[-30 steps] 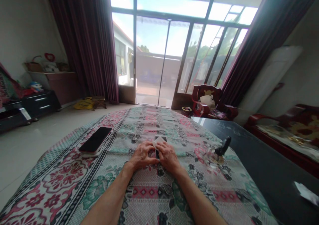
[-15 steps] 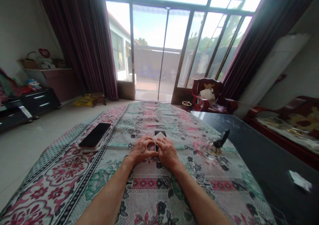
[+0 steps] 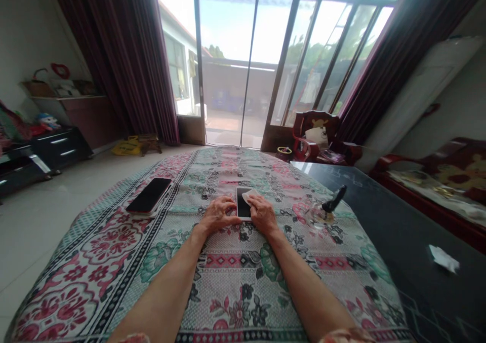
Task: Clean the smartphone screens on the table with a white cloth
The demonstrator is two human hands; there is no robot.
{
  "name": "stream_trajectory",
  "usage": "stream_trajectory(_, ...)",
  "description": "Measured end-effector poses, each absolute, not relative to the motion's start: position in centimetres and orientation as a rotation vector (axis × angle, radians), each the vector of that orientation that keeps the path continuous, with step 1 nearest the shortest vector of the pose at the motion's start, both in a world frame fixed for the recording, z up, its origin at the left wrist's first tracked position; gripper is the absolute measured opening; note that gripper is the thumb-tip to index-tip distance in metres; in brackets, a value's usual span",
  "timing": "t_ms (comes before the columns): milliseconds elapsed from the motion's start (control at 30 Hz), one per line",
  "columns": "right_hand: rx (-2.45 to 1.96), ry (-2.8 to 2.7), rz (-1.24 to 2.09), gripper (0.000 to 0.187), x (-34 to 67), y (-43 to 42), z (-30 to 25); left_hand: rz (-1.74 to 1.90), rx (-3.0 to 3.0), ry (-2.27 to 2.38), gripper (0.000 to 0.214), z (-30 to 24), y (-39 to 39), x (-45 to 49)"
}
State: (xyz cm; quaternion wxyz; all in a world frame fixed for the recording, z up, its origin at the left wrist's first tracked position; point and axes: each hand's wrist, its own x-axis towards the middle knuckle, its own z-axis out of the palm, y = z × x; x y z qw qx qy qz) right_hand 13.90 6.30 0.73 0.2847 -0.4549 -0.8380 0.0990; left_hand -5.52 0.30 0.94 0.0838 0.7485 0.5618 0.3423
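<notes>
A small white-framed smartphone (image 3: 243,211) lies flat, dark screen up, on the flowered tablecloth (image 3: 235,262). My left hand (image 3: 218,214) steadies it from the left, thumb at the lower left corner and curled fingers by the left edge. Under the fingers of my right hand (image 3: 263,213) is a folded white wipe (image 3: 249,194), pressed onto the upper right of the screen. Part of the phone's right side is hidden by that hand.
To the left, a larger black phone (image 3: 149,195) rests on something pale. A clear glass dish (image 3: 319,218) with a black-handled object (image 3: 334,199) stands at the right. Crumpled white paper (image 3: 444,258) lies on the dark table (image 3: 395,221) beyond.
My right hand has slid the wipe rightward across the screen, uncovering more of its left part. My left hand stays at the phone's left edge. The view has shifted slightly.
</notes>
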Motion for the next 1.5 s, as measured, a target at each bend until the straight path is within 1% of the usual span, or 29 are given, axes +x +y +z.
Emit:
stream_trajectory(200, -1.101, -2.304, 0.268, 0.039, 13.8, 5.8, 0.7, 0.992, 2.246, 1.715, 0.037, 0.9, 0.4, -5.5)
stream_trajectory(467, -1.237, -2.33, 0.28, 0.041, 13.5, 1.5, 1.3, 0.884, 2.268, 1.791, 0.038, 0.9, -0.3, -5.0)
stream_trajectory(667, -1.316, -2.307, 0.268, 0.043, 13.4, -0.7, 1.5, 0.718, 2.268, 2.018, 0.037, 0.6, -2.1, -3.6)
stream_trajectory(800, -1.303, -2.293, 0.265, 0.044, 13.5, -1.3, 1.2, 0.616, 2.251, 2.076, 0.038, 0.6, -2.6, -3.3)
stream_trajectory(967, -1.257, -2.284, 0.267, 0.045, 13.8, -2.0, 0.8, 0.622, 2.248, 2.074, 0.038, 1.0, -2.9, -3.2)
stream_trajectory(1200, -1.234, -2.323, 0.279, 0.042, 13.7, -1.7, 1.3, 0.612, 2.233, 2.062, 0.04, 0.9, -2.8, -3.3)
stream_trajectory(1367, -1.25, -2.362, 0.268, 0.04, 12.9, -0.2, 2.2, 0.63, 2.246, 2.052, 0.045, 0.3, -2.7, -3.5)
stream_trajectory(1500, -1.251, -2.342, 0.26, 0.039, 12.2, 1.4, 2.2, 0.609, 2.263, 2.06, 0.044, 0.1, -2.6, -3.6)
